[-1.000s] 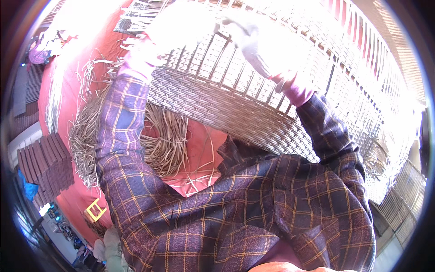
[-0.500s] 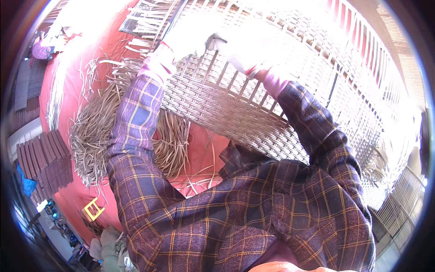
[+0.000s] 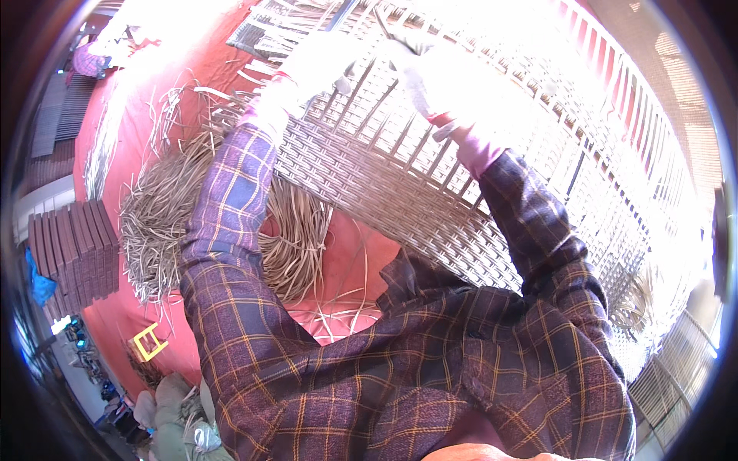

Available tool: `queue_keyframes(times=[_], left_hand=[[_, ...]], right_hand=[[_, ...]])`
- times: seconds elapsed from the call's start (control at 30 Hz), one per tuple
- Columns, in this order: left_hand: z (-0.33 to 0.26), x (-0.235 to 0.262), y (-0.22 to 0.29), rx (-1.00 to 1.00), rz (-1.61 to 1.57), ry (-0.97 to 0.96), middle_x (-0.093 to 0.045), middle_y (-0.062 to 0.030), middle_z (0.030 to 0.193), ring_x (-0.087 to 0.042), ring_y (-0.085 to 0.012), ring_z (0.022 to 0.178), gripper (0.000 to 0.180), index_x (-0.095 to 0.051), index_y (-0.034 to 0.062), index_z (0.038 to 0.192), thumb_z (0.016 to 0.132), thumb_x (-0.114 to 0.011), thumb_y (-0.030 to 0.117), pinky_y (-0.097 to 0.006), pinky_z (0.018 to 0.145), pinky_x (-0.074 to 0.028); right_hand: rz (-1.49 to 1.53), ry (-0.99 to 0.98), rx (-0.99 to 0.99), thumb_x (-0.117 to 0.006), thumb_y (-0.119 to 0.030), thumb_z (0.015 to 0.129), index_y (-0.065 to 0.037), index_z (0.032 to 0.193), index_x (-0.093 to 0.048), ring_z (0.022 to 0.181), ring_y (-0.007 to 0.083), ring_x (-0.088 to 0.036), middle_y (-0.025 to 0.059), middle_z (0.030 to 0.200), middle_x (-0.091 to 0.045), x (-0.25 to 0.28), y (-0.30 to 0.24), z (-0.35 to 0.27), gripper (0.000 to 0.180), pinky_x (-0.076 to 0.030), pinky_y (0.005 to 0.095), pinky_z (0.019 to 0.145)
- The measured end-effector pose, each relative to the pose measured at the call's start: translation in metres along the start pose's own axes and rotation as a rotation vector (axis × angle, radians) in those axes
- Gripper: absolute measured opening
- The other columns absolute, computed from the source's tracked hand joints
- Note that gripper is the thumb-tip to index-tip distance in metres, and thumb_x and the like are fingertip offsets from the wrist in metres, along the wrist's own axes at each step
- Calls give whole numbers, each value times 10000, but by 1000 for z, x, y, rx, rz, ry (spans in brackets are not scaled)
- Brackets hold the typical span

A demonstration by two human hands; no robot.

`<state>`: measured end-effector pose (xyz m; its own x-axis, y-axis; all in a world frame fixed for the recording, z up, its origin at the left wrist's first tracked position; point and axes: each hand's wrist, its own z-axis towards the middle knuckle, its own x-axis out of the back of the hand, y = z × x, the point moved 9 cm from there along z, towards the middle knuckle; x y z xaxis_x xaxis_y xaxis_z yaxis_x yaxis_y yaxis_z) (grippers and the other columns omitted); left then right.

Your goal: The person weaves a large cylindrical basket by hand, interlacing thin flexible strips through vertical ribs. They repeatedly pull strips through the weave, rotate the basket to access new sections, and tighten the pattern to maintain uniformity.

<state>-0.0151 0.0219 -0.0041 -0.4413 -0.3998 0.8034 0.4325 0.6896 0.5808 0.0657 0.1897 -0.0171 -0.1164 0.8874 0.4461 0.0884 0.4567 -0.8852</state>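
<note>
A large panel of woven flat brown strips [image 3: 369, 173] lies in front of me, with bare parallel ribs showing above its finished weave. My left hand [image 3: 327, 65], almost washed out by glare, rests at the panel's upper left; a grey fingertip touches the ribs, but how its fingers are bent is lost. To its right, my right hand [image 3: 430, 81] is over the ribs, its grey fingers drawn together. A thin dark piece [image 3: 382, 23] sticks out beyond them; its kind is unclear. Both hands look gloved, with pinkish cuffs below.
A heap of loose tan strips [image 3: 165, 223] and a tied bundle [image 3: 304, 246] lie on the red ground sheet [image 3: 354, 238] beside my left arm. Farther left are stacked brown slatted pieces [image 3: 73, 250] and a yellow frame [image 3: 150, 342]. Another person [image 3: 91, 61] is at the far upper left.
My right hand has moved up and slightly right along the ribs, farther from me. My left hand has shifted slightly right and up. The view has moved a little.
</note>
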Motion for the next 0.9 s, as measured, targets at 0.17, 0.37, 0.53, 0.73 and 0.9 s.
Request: queue_keyframes(times=[0.17, 0.37, 0.53, 0.73, 0.9], left_hand=[[-15, 12, 58, -787, 504, 525, -769, -73, 897, -715, -203, 636, 275, -763, 84, 1165, 1022, -571, 219, -364, 673, -588], [-13, 18, 52, -489, 778, 361, -740, -102, 849, -727, -311, 858, 359, -766, 98, 1114, 1070, -562, 390, -446, 773, -569], [-11, 55, 21, -302, 1042, 185, -720, -72, 866, -696, -282, 795, 208, -759, 124, 1004, 1016, -574, 216, -439, 750, -549], [-25, 60, -4, -586, 549, 383, -763, -91, 1111, -725, -279, 898, 352, -746, 65, 1229, 956, -705, 282, -403, 883, -571], [1, 39, -41, -314, 548, 211, -778, -118, 979, -748, -258, 849, 270, -773, 87, 1130, 1006, -615, 266, -407, 730, -603]], right_hand=[[-452, 181, 381, -498, -367, 1121, -99, 1459, -628, 1154, 265, -662, 160, 1313, -689, -18, -44, 13, 450, -503, 425, 1019], [-232, 81, 269, -581, -396, 1082, -93, 1321, -715, 1131, 304, -694, 179, 1192, -747, -13, -30, 27, 408, -531, 424, 1013], [-105, 128, 693, -612, -387, 1073, -78, 1304, -717, 1152, 336, -686, 187, 1242, -731, -28, -75, 30, 400, -529, 447, 1027], [-54, 118, 335, -584, -387, 1084, -71, 1326, -706, 1196, 373, -667, 184, 1299, -718, -32, -29, 56, 416, -495, 498, 1062], [-373, 378, 488, -579, -409, 1086, -120, 1349, -708, 1103, 301, -702, 137, 1258, -732, -63, -31, 63, 411, -538, 462, 996]])
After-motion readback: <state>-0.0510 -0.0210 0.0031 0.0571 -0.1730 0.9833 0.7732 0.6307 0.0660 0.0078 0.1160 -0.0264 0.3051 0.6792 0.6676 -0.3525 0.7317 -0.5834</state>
